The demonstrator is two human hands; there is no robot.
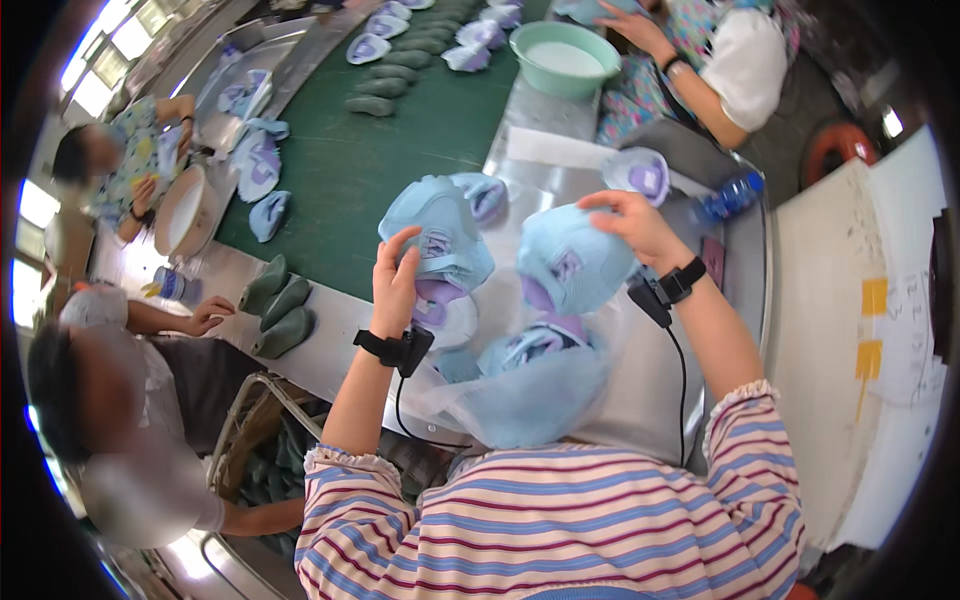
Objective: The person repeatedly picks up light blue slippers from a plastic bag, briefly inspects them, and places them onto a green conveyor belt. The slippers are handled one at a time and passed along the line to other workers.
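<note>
My left hand [395, 283] grips a light blue shoe upper [428, 212] with purple lacing, its thumb and fingers at the near edge. In my right hand [640, 226] is a second light blue upper [578, 268], held up beside the first with a gap between them. Below both, a clear plastic bag [535, 405] lies near my body with more blue uppers in and around it. Behind the left upper, another upper [486, 198] rests on the metal table [680, 350]. A purple-lined upper [640, 176] sits beyond my right hand.
A green conveyor belt [330, 190] carries rows of dark green shoe lasts [385, 88] and uppers. More lasts [280, 305] stand at the left. A green basin [565, 60] and a blue bottle [730, 198] lie far right. Co-workers sit left and across. A white board [840, 330] flanks the right.
</note>
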